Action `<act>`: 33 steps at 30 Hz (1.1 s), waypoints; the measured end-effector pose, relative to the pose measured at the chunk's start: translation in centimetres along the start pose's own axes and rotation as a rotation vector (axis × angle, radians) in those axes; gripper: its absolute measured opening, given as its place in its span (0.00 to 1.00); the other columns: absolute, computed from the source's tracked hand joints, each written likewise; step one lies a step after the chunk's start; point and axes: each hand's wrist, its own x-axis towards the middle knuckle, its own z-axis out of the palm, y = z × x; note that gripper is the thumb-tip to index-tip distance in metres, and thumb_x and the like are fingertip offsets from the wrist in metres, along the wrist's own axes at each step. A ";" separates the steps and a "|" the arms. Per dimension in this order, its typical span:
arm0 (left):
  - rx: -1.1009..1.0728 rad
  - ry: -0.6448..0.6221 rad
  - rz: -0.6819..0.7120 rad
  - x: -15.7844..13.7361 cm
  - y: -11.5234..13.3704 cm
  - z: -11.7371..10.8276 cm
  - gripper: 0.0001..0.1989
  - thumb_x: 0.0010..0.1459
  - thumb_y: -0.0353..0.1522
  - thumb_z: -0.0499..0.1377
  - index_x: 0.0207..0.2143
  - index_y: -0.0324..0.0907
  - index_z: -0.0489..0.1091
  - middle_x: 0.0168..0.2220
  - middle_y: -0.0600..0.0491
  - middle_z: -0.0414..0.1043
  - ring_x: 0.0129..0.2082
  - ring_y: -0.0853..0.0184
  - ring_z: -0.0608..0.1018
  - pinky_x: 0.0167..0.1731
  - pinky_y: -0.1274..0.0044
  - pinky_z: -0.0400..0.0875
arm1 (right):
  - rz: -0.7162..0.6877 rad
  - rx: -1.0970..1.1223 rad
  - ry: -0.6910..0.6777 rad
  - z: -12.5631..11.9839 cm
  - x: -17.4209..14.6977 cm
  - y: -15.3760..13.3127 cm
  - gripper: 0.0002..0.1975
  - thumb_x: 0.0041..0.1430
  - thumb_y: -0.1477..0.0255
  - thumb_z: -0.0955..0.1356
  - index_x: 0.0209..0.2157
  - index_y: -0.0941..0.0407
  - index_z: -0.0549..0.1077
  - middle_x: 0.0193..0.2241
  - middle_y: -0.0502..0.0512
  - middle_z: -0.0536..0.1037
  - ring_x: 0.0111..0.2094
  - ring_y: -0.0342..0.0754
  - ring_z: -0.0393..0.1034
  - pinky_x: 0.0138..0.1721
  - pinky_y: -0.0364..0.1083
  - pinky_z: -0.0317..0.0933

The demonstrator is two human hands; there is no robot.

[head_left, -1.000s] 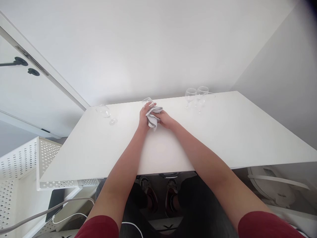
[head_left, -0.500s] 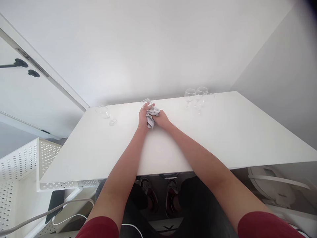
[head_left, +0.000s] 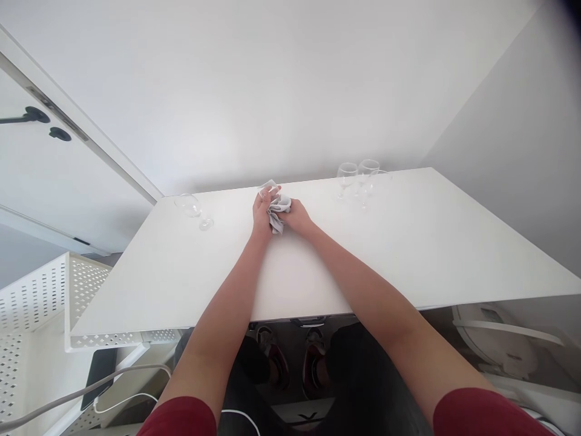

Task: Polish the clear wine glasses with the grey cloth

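Over the far middle of the white table (head_left: 181,278), my left hand (head_left: 262,213) is closed around a clear wine glass (head_left: 269,186), whose bowl points away from me. A light grey cloth (head_left: 276,219) is bunched against the glass, and my right hand (head_left: 297,217) grips it from the right. The cloth and fingers hide the stem and foot of the held glass. Off to the left, another wine glass (head_left: 193,209) is on the table. Several more wine glasses (head_left: 347,175) stand together near the back edge on the right.
White perforated shelving (head_left: 68,303) stands left of the table. A grey cable (head_left: 91,387) runs across the lower left. Behind the table's back edge rises a plain wall (head_left: 290,91). The door handle (head_left: 34,115) is at the far left. A white rounded object (head_left: 494,339) sits below the table's right side.
Both hands shift slightly at the glass, and the folds of the cloth have changed shape against it. The other glasses stay where they were.
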 end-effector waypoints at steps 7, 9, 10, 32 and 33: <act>-0.062 -0.075 -0.155 -0.4 0.7 -0.1 0.30 0.56 0.57 0.66 0.50 0.45 0.75 0.60 0.43 0.75 0.57 0.50 0.80 0.49 0.63 0.78 | 0.209 0.465 -0.344 -0.8 -1.1 -1.7 0.19 0.51 0.58 0.78 0.39 0.55 0.77 0.30 0.53 0.80 0.28 0.50 0.73 0.32 0.49 0.69; -0.078 -0.120 -0.176 -0.5 0.9 -0.1 0.31 0.57 0.58 0.63 0.51 0.45 0.76 0.61 0.43 0.75 0.57 0.49 0.79 0.49 0.62 0.78 | 0.229 0.487 -0.415 -0.9 -1.4 -2.1 0.19 0.50 0.58 0.78 0.38 0.55 0.76 0.28 0.52 0.78 0.27 0.50 0.72 0.31 0.50 0.69; -0.082 -0.131 -0.163 -0.5 0.9 -0.1 0.31 0.58 0.59 0.62 0.51 0.45 0.76 0.61 0.43 0.75 0.57 0.50 0.79 0.50 0.63 0.78 | 0.208 0.470 -0.400 -0.7 -1.4 -2.1 0.19 0.50 0.58 0.78 0.38 0.55 0.76 0.30 0.52 0.79 0.29 0.50 0.73 0.32 0.50 0.70; -0.051 -0.013 -0.137 0.5 -0.3 -0.4 0.29 0.59 0.58 0.63 0.48 0.44 0.78 0.62 0.44 0.73 0.58 0.54 0.78 0.53 0.66 0.77 | 0.072 0.192 -0.117 -0.2 -0.7 -0.7 0.15 0.49 0.64 0.78 0.37 0.55 0.77 0.36 0.53 0.82 0.38 0.51 0.74 0.39 0.47 0.68; -0.009 0.021 -0.119 0.4 -0.4 -0.3 0.28 0.58 0.55 0.66 0.48 0.44 0.78 0.62 0.43 0.74 0.59 0.54 0.78 0.54 0.67 0.77 | 0.043 0.108 -0.065 0.0 -0.5 -0.4 0.14 0.48 0.66 0.77 0.36 0.55 0.77 0.36 0.53 0.82 0.39 0.51 0.74 0.40 0.47 0.67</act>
